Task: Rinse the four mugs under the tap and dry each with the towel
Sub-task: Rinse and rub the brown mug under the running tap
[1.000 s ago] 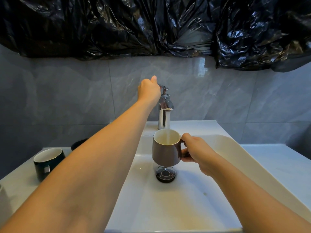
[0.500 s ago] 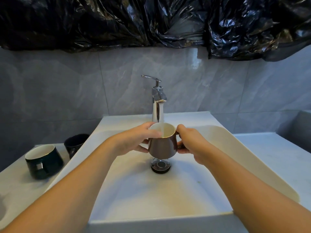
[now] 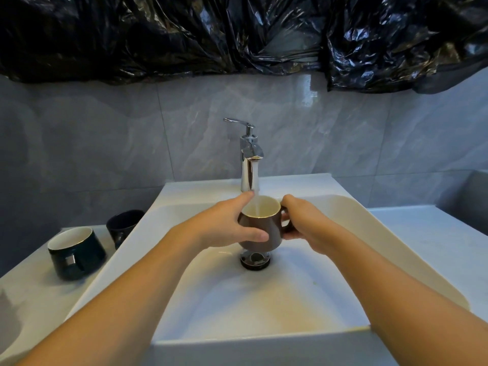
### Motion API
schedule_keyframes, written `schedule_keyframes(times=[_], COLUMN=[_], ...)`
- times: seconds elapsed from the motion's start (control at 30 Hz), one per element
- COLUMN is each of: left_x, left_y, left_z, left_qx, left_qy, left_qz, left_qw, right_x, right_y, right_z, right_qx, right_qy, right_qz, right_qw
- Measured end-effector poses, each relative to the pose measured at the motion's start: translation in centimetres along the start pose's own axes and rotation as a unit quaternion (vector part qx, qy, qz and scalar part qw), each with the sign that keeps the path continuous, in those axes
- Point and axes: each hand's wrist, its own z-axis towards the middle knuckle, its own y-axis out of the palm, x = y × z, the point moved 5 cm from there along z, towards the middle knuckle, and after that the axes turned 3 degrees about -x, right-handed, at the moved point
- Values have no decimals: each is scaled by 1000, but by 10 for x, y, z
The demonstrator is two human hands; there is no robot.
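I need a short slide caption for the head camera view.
Both hands hold a brown mug under the running tap above the white sink.

Both hands hold a brown mug [image 3: 260, 228] upright under the running tap [image 3: 249, 165], above the drain of a white sink [image 3: 330, 299]. The left hand [image 3: 224, 228] wraps its side; the right hand [image 3: 301, 224] grips the handle. Two dark mugs [image 3: 75, 253] stand on the counter [image 3: 34, 294] to the left.
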Motion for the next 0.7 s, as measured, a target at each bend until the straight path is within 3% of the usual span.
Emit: schedule_keyframes(times=[0.1,0.2,0.43,0.7], left_x=[8,0,-14,-14], left_y=[-4,-15,3,17], left_z=[6,1,18,29], left_qx=[67,64,21,14], left_qy=[53,73,-10,-121], left_qz=[36,34,-71,-212], left_qw=[996,995,997,970], right_x=[-5,-1,14,17], right_y=[-8,6,5,7], right_z=[4,8,14,22], right_qx=[44,4,-4,32], right_qy=[-29,-20,42,38], right_qz=[61,97,96,162], right_qw=[997,995,994,986])
